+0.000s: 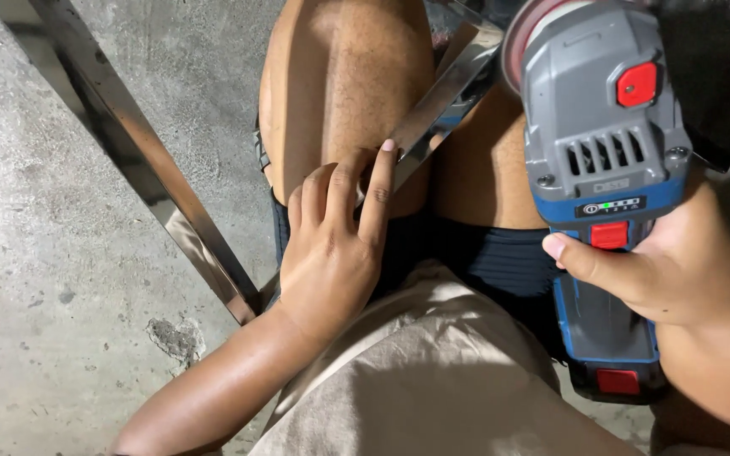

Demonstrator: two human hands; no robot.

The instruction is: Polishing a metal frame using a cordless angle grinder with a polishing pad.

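Note:
My right hand (665, 270) grips a cordless angle grinder (606, 160), grey and blue with red buttons, its disc end pointing away at the top of the view. My left hand (335, 241) rests on my bare left knee, fingers curled, index finger touching a polished metal strip (441, 93) that runs diagonally across my legs. A second shiny metal bar (149, 160) slants down the concrete floor on the left and meets the frame near my left wrist.
Rough grey concrete floor (52, 279) fills the left side, with a chipped patch (177, 338) near my forearm. My legs, dark shorts and a beige shirt (433, 380) take up the middle and bottom.

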